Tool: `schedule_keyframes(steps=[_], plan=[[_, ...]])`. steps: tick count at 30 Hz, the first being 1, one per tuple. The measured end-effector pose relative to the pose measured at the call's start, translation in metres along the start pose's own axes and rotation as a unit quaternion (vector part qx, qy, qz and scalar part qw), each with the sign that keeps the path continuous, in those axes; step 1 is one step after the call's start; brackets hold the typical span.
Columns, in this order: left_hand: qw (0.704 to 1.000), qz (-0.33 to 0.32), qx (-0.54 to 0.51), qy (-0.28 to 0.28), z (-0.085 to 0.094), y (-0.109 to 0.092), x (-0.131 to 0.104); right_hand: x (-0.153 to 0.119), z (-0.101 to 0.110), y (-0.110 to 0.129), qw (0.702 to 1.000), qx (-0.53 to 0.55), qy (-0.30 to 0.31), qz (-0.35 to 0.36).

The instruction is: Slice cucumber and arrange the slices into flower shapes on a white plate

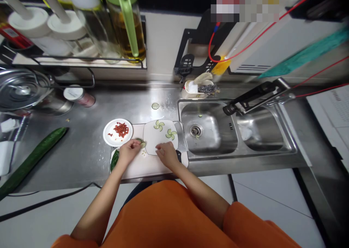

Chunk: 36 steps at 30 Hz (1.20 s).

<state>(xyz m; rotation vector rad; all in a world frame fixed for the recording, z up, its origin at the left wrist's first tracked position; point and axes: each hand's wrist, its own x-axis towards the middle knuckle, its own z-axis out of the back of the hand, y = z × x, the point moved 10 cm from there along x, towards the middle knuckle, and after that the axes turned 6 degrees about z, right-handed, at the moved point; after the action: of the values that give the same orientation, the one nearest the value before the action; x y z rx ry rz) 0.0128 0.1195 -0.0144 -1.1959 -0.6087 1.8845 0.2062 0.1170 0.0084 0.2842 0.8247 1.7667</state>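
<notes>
A squarish white plate point(152, 135) lies on a pale cutting board point(136, 168). Two pinwheels of thin green slices, an upper one point(159, 125) and a lower one point(171, 134), sit on its right half. My left hand point(131, 151) pinches cucumber slices point(142, 144) at the plate's left edge. Over the plate's lower right, my right hand point(167, 154) has bent fingers; whether they hold anything is too small to tell. A piece of cucumber point(115, 160) rests left of my left hand. A dark knife handle point(179, 155) shows beside my right hand.
A round white plate point(106, 134) with red bits point(121, 129) stands at the board's upper left. A long cucumber point(35, 157) lies far left, below a jar point(79, 95). The double sink point(215, 131) with its faucet point(256, 97) is on the right. Bottles point(125, 26) stand on a rack above.
</notes>
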Motion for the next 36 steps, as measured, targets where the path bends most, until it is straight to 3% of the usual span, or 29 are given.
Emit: schedule_keyframes(steps=[3, 6, 10, 17, 20, 29, 36], plan=[[0.995, 0.009, -0.061, 0.084, -0.022, -0.006, -0.004, 0.011, 0.007, 0.002, 0.997, 0.073, -0.038, 0.010], [0.987, 0.012, -0.094, 0.133, -0.039, -0.015, -0.009, 0.017, 0.010, -0.001, 0.993, 0.112, -0.044, -0.002], [0.976, 0.050, -0.130, 0.165, -0.054, -0.016, -0.012, 0.018, 0.015, -0.004, 0.992, 0.121, -0.042, 0.000], [0.934, 0.221, -0.202, 0.193, -0.078, 0.010, -0.019, 0.010, 0.028, -0.009, 0.991, 0.121, -0.054, 0.005], [0.917, 0.253, -0.222, 0.214, -0.088, 0.011, -0.022, 0.007, 0.032, -0.010, 0.991, 0.121, -0.061, 0.014], [0.931, 0.224, -0.221, 0.185, -0.096, 0.004, -0.011, 0.000, 0.025, -0.030, 0.993, 0.098, -0.057, -0.038], [0.944, 0.180, -0.217, 0.170, -0.100, 0.000, -0.008, -0.006, 0.013, -0.047, 0.985, 0.118, -0.038, -0.123]])
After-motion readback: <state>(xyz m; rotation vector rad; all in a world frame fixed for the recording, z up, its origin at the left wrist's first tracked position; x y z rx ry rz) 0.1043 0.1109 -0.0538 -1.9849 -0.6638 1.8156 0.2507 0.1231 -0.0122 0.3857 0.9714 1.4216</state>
